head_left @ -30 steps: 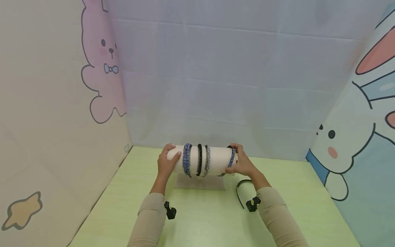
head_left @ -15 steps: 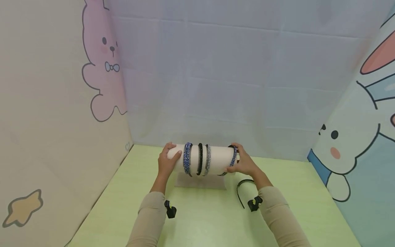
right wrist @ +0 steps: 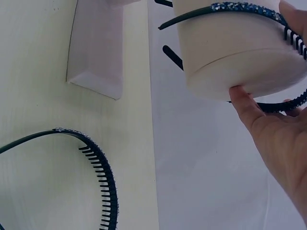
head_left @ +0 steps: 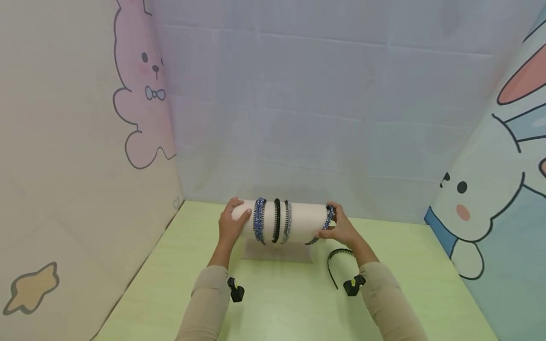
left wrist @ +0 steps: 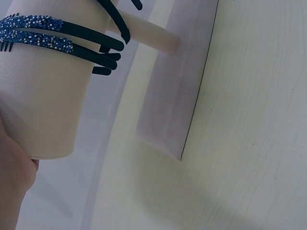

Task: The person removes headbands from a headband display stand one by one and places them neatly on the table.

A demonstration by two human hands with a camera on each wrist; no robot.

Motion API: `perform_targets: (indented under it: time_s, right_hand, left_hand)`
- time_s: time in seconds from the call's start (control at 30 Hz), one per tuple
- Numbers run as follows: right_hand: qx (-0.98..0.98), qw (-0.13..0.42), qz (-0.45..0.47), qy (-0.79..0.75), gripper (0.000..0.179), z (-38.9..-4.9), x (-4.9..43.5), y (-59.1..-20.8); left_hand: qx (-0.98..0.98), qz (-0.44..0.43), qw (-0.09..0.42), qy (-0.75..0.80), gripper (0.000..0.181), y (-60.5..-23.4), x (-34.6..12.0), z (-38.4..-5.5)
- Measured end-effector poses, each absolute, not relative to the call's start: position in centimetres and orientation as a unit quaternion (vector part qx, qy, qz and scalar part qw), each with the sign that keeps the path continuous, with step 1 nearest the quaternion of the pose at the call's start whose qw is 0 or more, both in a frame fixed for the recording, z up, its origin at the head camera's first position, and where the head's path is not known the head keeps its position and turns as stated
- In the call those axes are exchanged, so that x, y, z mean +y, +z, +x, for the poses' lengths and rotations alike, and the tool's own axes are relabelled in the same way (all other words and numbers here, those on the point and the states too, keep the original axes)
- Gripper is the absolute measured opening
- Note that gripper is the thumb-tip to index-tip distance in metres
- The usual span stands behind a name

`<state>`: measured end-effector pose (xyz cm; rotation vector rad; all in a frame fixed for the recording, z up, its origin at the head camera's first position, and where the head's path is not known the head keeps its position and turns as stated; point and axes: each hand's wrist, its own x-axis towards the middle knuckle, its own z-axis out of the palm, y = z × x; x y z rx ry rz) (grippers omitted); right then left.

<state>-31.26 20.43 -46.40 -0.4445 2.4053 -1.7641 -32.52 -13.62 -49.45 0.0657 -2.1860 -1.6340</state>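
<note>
Roll (head_left: 304, 218) in left hand (head_left: 231, 225), blue headband (right wrist: 244, 7) in right hand (head_left: 346, 233)

No text, label, brand, number or sign can be read in any view.

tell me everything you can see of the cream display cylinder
The cream display cylinder looks smooth, perhaps fabric-covered. It lies horizontally, raised on a post above a pale, flat base on the table. Headbands, blue, black and silvery, curve around it. The left hand grips its left end; at its right end, the right hand holds a blue headband.
</note>
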Motion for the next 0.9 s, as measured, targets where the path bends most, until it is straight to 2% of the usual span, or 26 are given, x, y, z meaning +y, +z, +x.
perform_targets:
  time_s: [0.33, 0.63, 0.9]
  right_hand:
    - [0.768, 0.064, -0.150, -0.619, 0.098, -28.5, 20.2, -45.3]
    - [0.750, 0.033, -0.127, -0.648, 0.101, -29.4, 20.8, -48.6]
    - [0.748, -0.004, -0.128, -0.651, 0.098, -28.9, 21.0, -49.7]
  left_hand:
    - [-0.783, 0.023, 0.208, -0.586, 0.039, -49.9, -13.5, -32.4]
    - [-0.785, 0.023, 0.211, -0.582, 0.038, -49.8, -13.4, -32.1]
    - [-0.780, 0.019, 0.214, -0.588, 0.039, -49.4, -13.4, -32.2]
